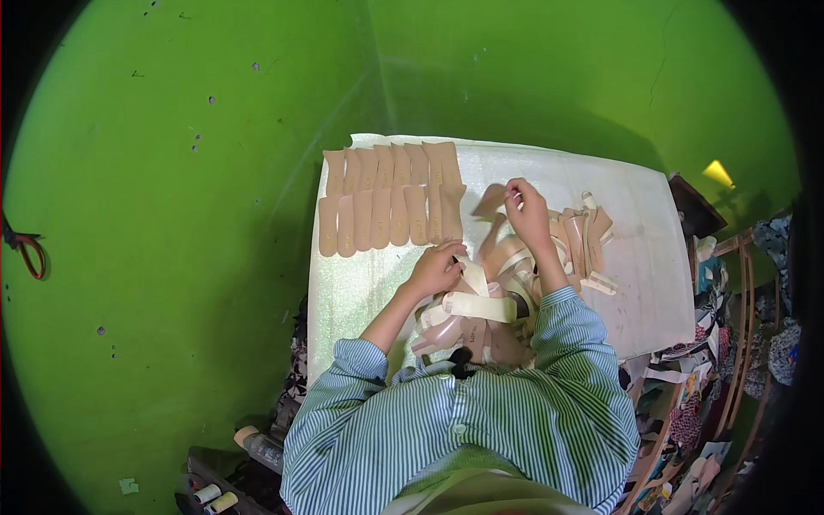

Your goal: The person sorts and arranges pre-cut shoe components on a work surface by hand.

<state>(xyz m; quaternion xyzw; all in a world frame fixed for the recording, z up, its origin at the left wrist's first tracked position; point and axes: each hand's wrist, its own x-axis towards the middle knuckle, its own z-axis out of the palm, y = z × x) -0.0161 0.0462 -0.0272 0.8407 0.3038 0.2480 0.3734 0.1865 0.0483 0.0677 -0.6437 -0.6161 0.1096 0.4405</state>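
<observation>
The right hand [525, 210] pinches up one tan piece [491, 202], the left hand [438, 268] curls on the pile [476, 307] (sorting, I think), and next it needs laying flat beside the row [386, 206].

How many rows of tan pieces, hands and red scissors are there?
Tan rows: 2
Hands: 2, the left hand and the right hand pinching a tan piece
Red scissors: 1
Total: 5
</observation>
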